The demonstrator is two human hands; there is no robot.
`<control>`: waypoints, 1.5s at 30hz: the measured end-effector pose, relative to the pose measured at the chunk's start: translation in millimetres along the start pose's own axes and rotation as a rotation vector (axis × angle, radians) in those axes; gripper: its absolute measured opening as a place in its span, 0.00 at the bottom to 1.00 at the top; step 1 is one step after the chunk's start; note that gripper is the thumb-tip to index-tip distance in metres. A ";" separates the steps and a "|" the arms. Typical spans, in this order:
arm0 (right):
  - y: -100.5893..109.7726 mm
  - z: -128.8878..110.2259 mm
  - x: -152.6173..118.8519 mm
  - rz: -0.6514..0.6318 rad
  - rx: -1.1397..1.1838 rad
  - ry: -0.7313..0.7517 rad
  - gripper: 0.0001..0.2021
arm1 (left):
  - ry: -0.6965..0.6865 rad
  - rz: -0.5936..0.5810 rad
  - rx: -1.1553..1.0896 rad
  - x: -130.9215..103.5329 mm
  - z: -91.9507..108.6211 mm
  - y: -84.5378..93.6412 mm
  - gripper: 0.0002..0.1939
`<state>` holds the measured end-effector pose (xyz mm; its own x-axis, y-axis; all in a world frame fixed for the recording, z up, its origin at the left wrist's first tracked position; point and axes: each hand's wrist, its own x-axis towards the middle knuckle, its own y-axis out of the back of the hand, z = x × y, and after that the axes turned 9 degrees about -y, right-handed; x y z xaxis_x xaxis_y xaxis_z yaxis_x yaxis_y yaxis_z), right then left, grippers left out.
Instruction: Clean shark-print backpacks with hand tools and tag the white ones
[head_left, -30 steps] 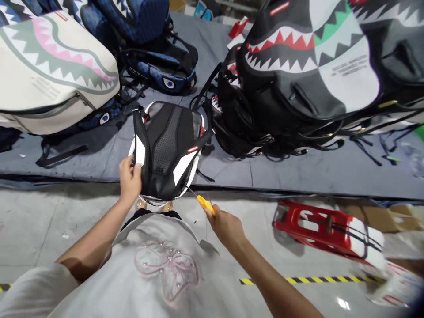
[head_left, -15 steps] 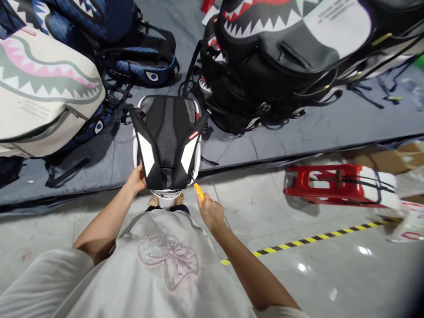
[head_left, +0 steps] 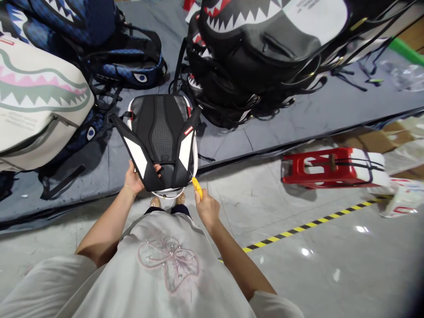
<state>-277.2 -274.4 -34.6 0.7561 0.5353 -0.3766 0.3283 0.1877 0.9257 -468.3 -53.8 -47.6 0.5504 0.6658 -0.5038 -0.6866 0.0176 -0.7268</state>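
Observation:
A black and white backpack [head_left: 163, 128] lies with its padded back and shoulder straps facing up, at the edge of the grey-covered table. My left hand [head_left: 133, 177] is closed round the lower part of the left shoulder strap [head_left: 136, 157]; its fingertips show on the strap's inner side. In my right hand [head_left: 207, 206] is a yellow-handled tool [head_left: 197, 187], its kind unclear. The tool's thin tip points at the lower right corner of the backpack, by the bottom of the right strap [head_left: 184, 152]; whether it touches I cannot tell.
On the grey cloth [head_left: 228, 150] stand a cream shark-mouth backpack [head_left: 39, 97] and blue ones [head_left: 122, 66] at left. Several black backpacks [head_left: 225, 88] are piled at right. A red and white object [head_left: 331, 168] and striped tape [head_left: 298, 227] are on the floor.
My left hand has moved from the backpack's left side onto the left strap, which now spreads further outward. The yellow-handled tool stays by the lower right corner. The view has shifted slightly.

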 end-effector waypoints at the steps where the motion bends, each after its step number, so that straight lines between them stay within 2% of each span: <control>1: 2.9 -0.2 1.2 -0.006 0.004 0.003 0.19 | 0.011 -0.012 -0.007 1.3 1.4 -1.2 0.50; 5: 19.1 0.4 4.7 -0.035 -0.021 -0.017 0.19 | 0.007 -0.024 -0.028 7.4 5.6 -3.8 0.52; 11: 30.8 -2.8 8.0 -0.060 -0.027 -0.044 0.19 | -0.062 -0.012 -0.044 18.4 -1.4 -1.8 0.44; 15: 34.1 -4.1 7.4 -0.101 -0.011 -0.071 0.18 | -0.061 -0.050 -0.071 24.2 -4.9 -3.2 0.41; 17: 35.9 3.6 -5.5 -0.106 -0.004 -0.084 0.18 | -0.054 -0.055 -0.088 25.6 -4.4 -4.0 0.40; 19: 35.2 16.9 -29.6 -0.122 0.013 -0.106 0.18 | -0.040 -0.046 -0.096 25.6 -3.1 -4.6 0.39; 22: 26.7 33.7 -71.7 -0.201 0.022 -0.127 0.18 | -0.003 -0.039 -0.096 23.8 -1.2 -6.1 0.40; 24: 17.6 33.7 -89.2 -0.248 0.009 -0.105 0.18 | 0.030 -0.047 -0.092 23.4 -0.4 -7.4 0.41; 26: 9.4 24.6 -92.8 -0.242 -0.004 -0.069 0.18 | 0.054 -0.058 -0.075 24.6 0.6 -9.0 0.41; 30: 5.1 2.3 -78.7 -0.201 -0.050 -0.026 0.18 | 0.071 -0.064 0.022 25.0 5.4 -11.7 0.37; 32: 7.5 -4.4 -74.6 -0.212 -0.075 -0.031 0.19 | 0.052 -0.043 0.207 16.7 7.0 -11.5 0.34; 33: 8.7 -7.0 -74.3 -0.220 -0.080 -0.034 0.19 | -0.006 -0.009 0.353 9.1 6.2 -11.1 0.33; 34: 9.6 -9.4 -74.8 -0.229 -0.077 -0.030 0.20 | -0.092 0.040 0.492 -0.6 3.7 -10.8 0.32; 36: 10.5 -14.0 -76.8 -0.255 -0.054 0.010 0.19 | -0.352 0.116 0.790 -22.9 -8.0 -11.5 0.36; 37: 10.6 -15.9 -77.6 -0.266 -0.043 0.029 0.19 | -0.492 0.098 0.954 -32.9 -17.2 -13.2 0.39; 38: 10.7 -17.4 -77.9 -0.275 -0.038 0.035 0.18 | -0.622 0.011 1.171 -40.3 -28.4 -16.1 0.41; 40: 11.3 -18.8 -76.9 -0.286 -0.045 0.016 0.19 | -0.775 -0.299 1.689 -43.5 -52.6 -24.7 0.41; 42: 12.7 -18.6 -74.7 -0.306 -0.043 -0.004 0.20 | -0.782 -0.525 2.078 -32.2 -72.8 -34.4 0.43; 43: 13.4 -18.0 -73.7 -0.321 -0.034 -0.009 0.20 | -0.759 -0.557 2.187 -23.6 -79.6 -38.2 0.44; 45: 13.7 -16.4 -73.2 -0.347 -0.007 -0.018 0.20 | -0.733 -0.507 2.253 -7.1 -86.5 -42.2 0.43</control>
<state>-337.4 -297.4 6.2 0.6096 0.4240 -0.6697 0.5640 0.3616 0.7424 -402.1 -123.8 -53.7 0.9202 0.3913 0.0082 -0.1329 0.2927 0.9469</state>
